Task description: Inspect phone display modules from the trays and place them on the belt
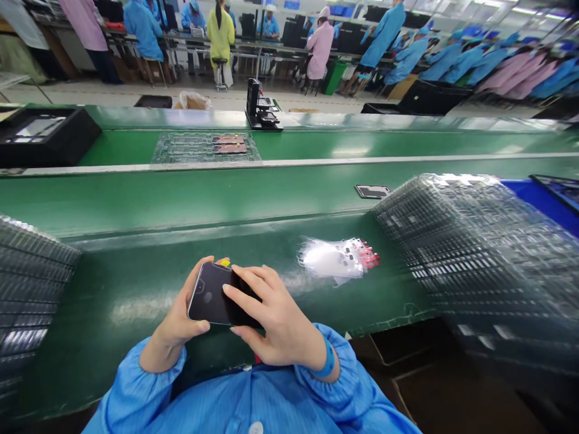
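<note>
The left hand is half closed around one end of a dark phone: its thumb is at the long side nearer to the body, and its fingers are at the far long side. The right hand is partly open, with its fingers a little spread. Two fingertips lie on the phone's dark face, and the thumb is near the close long side; I cannot tell if this hand also grips. A small yellow tab shows at the far side of the phone.

The phone is in front of the body, over the near part of the green worktop. To its right, a pile of clear films with red ends lies on the worktop. Stacked clear trays stand at the left edge and near the right corner.
</note>
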`<act>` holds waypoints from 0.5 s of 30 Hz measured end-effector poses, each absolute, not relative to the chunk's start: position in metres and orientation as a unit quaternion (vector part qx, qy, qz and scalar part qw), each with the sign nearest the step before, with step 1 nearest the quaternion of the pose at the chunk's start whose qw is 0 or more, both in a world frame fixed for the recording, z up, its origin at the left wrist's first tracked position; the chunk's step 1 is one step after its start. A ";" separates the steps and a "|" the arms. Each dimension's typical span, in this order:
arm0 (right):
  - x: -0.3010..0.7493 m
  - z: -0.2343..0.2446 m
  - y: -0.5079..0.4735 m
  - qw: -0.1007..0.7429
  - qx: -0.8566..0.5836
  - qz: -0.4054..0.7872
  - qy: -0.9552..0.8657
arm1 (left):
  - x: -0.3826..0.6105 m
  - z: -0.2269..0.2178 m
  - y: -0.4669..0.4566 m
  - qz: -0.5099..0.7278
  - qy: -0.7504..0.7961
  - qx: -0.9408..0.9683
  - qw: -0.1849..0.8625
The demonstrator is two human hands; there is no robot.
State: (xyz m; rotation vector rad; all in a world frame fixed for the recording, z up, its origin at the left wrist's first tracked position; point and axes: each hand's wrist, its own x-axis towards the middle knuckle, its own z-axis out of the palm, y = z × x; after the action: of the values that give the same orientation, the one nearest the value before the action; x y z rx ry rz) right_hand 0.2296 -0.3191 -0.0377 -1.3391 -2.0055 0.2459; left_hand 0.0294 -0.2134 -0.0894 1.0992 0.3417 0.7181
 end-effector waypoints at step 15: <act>0.238 -0.071 -0.309 0.499 -0.518 0.458 -0.522 | 0.049 -0.061 -0.181 0.312 0.332 0.326 0.828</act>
State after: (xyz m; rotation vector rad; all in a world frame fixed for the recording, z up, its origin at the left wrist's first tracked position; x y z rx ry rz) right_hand 0.2379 -0.3089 -0.0712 -1.2533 -1.2632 1.1087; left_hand 0.0495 -0.1812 -0.0608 0.6929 0.7056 0.6635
